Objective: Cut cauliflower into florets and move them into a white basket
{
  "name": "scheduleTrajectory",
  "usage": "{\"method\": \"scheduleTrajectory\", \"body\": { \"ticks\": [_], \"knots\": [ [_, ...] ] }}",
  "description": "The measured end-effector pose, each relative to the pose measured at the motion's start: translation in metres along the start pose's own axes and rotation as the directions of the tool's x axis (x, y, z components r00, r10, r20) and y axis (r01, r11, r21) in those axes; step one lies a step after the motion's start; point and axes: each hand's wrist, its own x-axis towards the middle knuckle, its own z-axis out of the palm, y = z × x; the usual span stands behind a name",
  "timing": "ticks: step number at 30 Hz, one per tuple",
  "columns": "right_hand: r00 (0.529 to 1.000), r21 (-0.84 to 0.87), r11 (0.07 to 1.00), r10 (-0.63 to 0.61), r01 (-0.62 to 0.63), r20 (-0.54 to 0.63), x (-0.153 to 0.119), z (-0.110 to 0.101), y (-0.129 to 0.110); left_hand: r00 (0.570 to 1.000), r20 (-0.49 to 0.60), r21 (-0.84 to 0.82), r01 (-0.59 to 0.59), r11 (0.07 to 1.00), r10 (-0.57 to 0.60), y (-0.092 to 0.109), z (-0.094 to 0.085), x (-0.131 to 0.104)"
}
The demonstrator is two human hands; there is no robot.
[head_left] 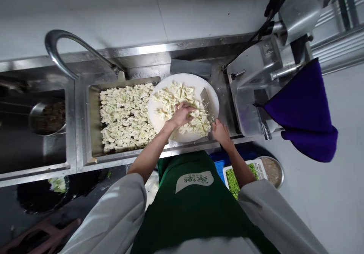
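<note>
Chopped cauliflower (182, 93) is spread over a round white cutting board (212, 90), which sits beside the sink. My left hand (182, 114) rests on the cauliflower near the middle of the board, fingers apart and slightly curved. In my right hand (220, 131), at the board's near right edge, the fingers wrap round the handle of a cleaver (206, 99). Its wide blade reaches across the right side of the board, next to the cut pieces, with small crumbs on it. More cauliflower florets (125, 117) fill the sink basin to the left of the board.
A curved tap (68, 38) arches over the left sinks. A metal bowl (47, 117) stands in the far-left sink. To the right is a machine (250, 79) with a purple cloth (307, 113). Below stand a white basket (260, 169) of chopped greens and a metal basin (280, 170).
</note>
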Motion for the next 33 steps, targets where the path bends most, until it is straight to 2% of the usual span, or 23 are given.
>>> {"method": "scheduleTrajectory", "body": {
  "ticks": [2,4,7,9,11,13,14,17,22,28,33],
  "knots": [
    [0.999,0.005,1.000,-0.003,0.004,-0.047,0.000,-0.004,0.001,0.991,-0.134,-0.087,-0.023,0.996,0.011,-0.010,-0.010,-0.011],
    [0.994,0.007,1.000,0.004,-0.003,-0.113,-0.001,-0.008,0.000,0.955,-0.296,-0.208,-0.056,0.977,-0.008,-0.022,-0.020,-0.039],
    [0.978,0.015,1.000,0.008,-0.005,-0.208,-0.006,-0.012,-0.008,0.850,-0.501,-0.346,-0.023,0.938,-0.164,-0.043,-0.024,-0.098],
    [0.968,0.030,0.999,-0.018,0.026,-0.252,-0.009,-0.012,-0.020,0.750,-0.579,-0.417,0.065,0.907,-0.320,-0.058,-0.014,-0.135],
    [0.959,0.046,0.995,-0.077,0.092,-0.274,-0.012,-0.010,-0.039,0.653,-0.599,-0.508,0.138,0.850,-0.463,-0.071,0.006,-0.159],
    [0.950,0.050,0.982,-0.160,0.180,-0.268,-0.015,-0.005,-0.062,0.585,-0.585,-0.594,0.161,0.788,-0.561,-0.077,0.029,-0.169],
    [0.946,0.046,0.974,-0.202,0.221,-0.255,-0.017,-0.002,-0.075,0.568,-0.582,-0.623,0.148,0.768,-0.582,-0.079,0.040,-0.170],
    [0.932,0.020,0.946,-0.315,0.323,-0.177,-0.020,0.011,-0.116,0.552,-0.606,-0.655,0.062,0.753,-0.573,-0.076,0.060,-0.164],
    [0.904,-0.067,0.902,-0.428,0.426,-0.016,-0.025,0.030,-0.166,0.490,-0.641,-0.676,0.003,0.737,-0.590,-0.070,0.068,-0.159],
    [0.894,-0.206,0.870,-0.433,0.448,0.116,-0.023,0.040,-0.188,0.503,-0.632,-0.693,-0.027,0.721,-0.589,-0.072,0.067,-0.161],
    [0.899,-0.270,0.857,-0.419,0.439,0.130,-0.008,0.059,-0.198,0.541,-0.631,-0.687,-0.059,0.724,-0.555,-0.075,0.063,-0.161]
  ]
}}
